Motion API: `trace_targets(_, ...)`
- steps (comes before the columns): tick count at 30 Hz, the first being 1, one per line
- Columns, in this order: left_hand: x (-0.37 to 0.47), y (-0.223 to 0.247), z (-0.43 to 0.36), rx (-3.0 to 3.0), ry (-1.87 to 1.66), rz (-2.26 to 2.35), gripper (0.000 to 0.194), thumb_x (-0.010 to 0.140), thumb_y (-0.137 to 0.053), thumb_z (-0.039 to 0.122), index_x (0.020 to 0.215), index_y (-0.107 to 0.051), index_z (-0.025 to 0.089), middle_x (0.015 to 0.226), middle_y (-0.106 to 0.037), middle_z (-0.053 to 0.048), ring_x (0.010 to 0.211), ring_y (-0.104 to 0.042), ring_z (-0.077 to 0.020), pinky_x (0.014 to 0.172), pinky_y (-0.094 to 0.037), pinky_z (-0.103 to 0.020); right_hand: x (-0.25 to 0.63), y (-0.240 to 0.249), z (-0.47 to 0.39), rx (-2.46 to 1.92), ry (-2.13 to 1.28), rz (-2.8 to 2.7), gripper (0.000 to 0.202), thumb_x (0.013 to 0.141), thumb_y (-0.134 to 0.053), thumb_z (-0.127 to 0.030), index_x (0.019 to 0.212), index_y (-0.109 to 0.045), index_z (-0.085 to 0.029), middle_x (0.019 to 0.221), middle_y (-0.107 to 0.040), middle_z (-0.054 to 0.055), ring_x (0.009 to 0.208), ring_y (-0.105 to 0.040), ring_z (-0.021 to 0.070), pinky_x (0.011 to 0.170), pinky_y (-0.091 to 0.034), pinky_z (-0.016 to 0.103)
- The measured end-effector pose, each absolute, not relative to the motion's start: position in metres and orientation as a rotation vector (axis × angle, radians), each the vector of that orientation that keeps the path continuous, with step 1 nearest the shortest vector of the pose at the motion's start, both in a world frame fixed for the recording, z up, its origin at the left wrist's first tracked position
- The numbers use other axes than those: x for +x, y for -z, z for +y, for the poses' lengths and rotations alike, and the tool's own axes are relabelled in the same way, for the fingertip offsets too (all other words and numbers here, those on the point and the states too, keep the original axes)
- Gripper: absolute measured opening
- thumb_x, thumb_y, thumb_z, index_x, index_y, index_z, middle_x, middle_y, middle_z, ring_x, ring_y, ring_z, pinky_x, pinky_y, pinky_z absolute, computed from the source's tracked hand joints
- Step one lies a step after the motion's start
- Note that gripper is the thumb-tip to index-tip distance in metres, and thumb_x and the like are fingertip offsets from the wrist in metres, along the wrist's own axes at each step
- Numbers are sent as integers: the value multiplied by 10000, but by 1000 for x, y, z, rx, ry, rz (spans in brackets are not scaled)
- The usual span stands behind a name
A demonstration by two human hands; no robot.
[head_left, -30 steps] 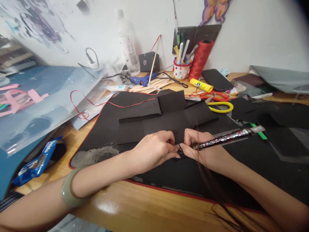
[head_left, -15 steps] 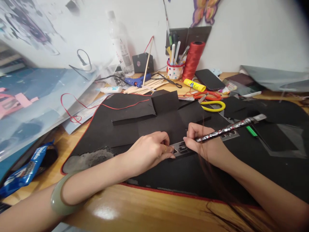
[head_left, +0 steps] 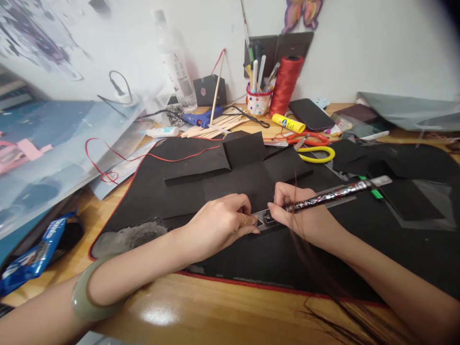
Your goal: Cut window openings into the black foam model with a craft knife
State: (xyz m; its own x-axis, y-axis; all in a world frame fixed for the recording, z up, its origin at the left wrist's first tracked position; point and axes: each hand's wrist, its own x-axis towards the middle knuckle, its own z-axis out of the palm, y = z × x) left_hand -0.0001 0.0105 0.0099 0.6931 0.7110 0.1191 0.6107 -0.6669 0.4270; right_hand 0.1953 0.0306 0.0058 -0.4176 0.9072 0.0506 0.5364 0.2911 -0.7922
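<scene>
My left hand (head_left: 224, 215) has its fingers bent and pressed down on a clear plastic ruler (head_left: 262, 219) with cut-out shapes. That ruler lies over black card (head_left: 233, 184), which has folded flaps standing up at its far side. My right hand (head_left: 304, 211) is closed in a writing grip round a slim pen (head_left: 334, 194) with a shiny silver, black and red barrel and a clear end. The pen's tip is hidden behind my fingers, close to the ruler. Strands of long hair hang in front of my right hand.
Yellow- and orange-handled scissors (head_left: 316, 154) lie beyond my right hand, near a glue stick (head_left: 287, 123) and a phone (head_left: 312, 115). A blue glue gun (head_left: 203, 117), wooden sticks (head_left: 196, 131), a pen cup (head_left: 258, 102) and a red thread spool (head_left: 286, 86) stand behind. Black mat (head_left: 223, 254) underneath.
My right hand has slid slightly left along the ruler, and the pen has tilted a little flatter. My left hand stays pressed on the ruler. The whole view has shifted slightly.
</scene>
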Motion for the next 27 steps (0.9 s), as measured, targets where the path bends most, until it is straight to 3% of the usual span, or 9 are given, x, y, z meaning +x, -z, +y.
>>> trace_targets(19, 0, -11, 11, 2575, -386, 1039, 265, 873, -455, 342, 878, -667, 185, 836, -531, -35, 692, -492, -107, 572, -386, -205, 197, -5, 32, -1238, -1052, -2059, 242, 689, -507, -146, 558, -310, -195, 504, -322, -65, 474, -284, 65, 432, -229, 212)
trace_targets(27, -2, -12, 10, 2765, -288, 860, 305, 914, -362, 298, 975, -616, 141, 984, -554, -57, 808, -517, -136, 707, -457, -248, 202, 9, 39, -1130, -1226, -1786, 252, 763, -509, -226, 601, -318, -200, 520, -311, -75, 459, -278, 60, 441, -228, 216)
